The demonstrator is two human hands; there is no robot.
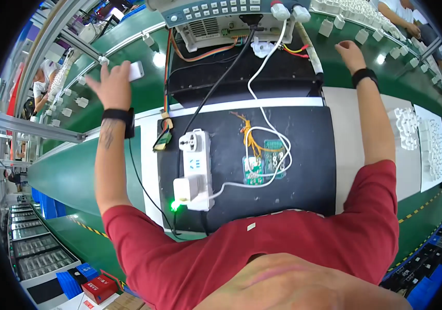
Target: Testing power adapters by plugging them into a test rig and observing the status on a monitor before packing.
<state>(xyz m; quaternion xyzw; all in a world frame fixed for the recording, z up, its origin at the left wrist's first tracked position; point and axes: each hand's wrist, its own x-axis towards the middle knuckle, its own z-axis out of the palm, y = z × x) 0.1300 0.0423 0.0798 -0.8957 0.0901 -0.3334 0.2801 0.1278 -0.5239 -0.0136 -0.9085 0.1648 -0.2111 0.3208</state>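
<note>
My left hand [113, 89] reaches over the green conveyor belt at the left with its fingers spread, holding nothing that shows. Just right of its fingers lies a white rectangular block [136, 71], and a small white piece [103, 60] is by the fingertips. My right hand [352, 57] is over the belt at the right, fingers curled in toward the thumb; whatever they hold, if anything, is hidden. Near it stand white plug adapters [361, 36]. Both wrists wear black bands, and a cable [137, 165] hangs from the left one.
On a black mat [303, 155] lie a white power strip [197, 170], a white cable [241, 184] and green circuit boards [274, 155] with orange wires. Behind stands a grey bench instrument [210, 33]. White parts fill trays [431, 150] at the right. Other people work along the belt.
</note>
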